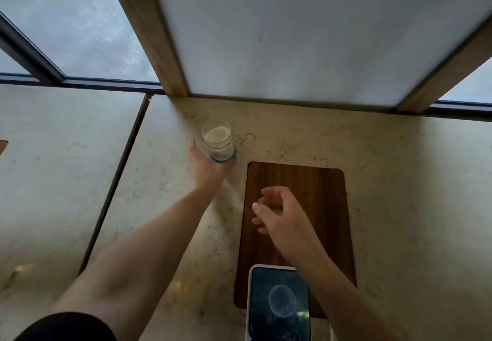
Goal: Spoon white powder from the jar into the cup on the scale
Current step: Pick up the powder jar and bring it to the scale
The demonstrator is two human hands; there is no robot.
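- Near the back corner of the marbled counter (399, 181), where the wood-trimmed white panel (306, 34) meets it, your left hand (206, 166) is wrapped round the base of the glass jar (218, 138).
- Your left thumb lies up the jar's left side, and the other fingers curl round the teal band at its bottom; the arm is stretched well forward.
- You can see the jar is open at the top, upright, with white powder (217, 134) filling most of it.
- Whether the jar rests on the counter or is lifted just clear of it, you cannot tell from this angle.
- Your right hand (279, 215) hovers over the dark wooden board (319, 181), well apart from the jar, to its right and nearer you.
- That hand is half curled, thumb and fingers loosely bent toward each other, with nothing visibly in its grasp.
- At the near end of the board lies a flat device with a white frame and a dark glossy top (279, 303), showing a pale round reflection; your right forearm passes over its right edge.
- You can see a black sleeve (69, 327) at the bottom left, on your left arm.
- Left of the counter, a dark seam (117, 181) separates it from a second pale slab.
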